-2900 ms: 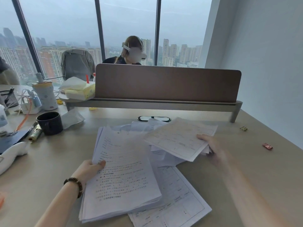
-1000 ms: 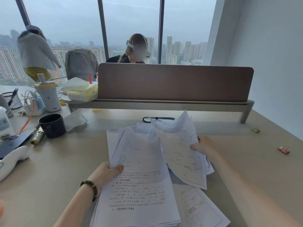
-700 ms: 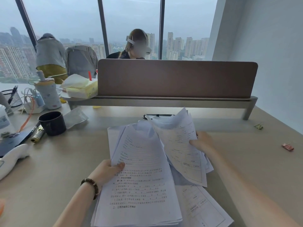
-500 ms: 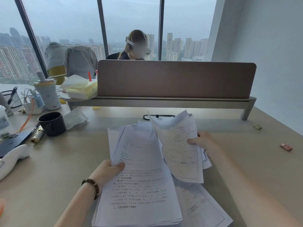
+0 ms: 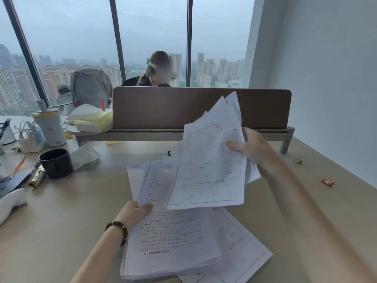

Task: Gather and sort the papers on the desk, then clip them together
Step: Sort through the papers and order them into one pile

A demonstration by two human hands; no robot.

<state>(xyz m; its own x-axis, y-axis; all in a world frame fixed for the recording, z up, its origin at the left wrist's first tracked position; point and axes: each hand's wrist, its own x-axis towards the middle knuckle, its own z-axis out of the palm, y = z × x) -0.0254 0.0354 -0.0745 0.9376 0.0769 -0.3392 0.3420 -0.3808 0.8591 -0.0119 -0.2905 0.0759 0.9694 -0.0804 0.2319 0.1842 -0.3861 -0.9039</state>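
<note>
Our right hand (image 5: 252,149) pinches a few loose sheets (image 5: 210,164), lifted off the desk (image 5: 61,221) at centre-right of frame. Our left hand (image 5: 133,213) grips the left edge of the thick paper stack (image 5: 173,237), lower centre. One form sheet (image 5: 242,252) lies under it. Two binder clips (image 5: 327,181) sit at the right edge, well apart.

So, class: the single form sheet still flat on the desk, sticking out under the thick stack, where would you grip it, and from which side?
Take the form sheet by its exposed right-hand edge, coming in from the right. Its left part lies under the thick stack, which the left hand holds, so only the right and near corner are free. The right hand already grips lifted pages.
</note>
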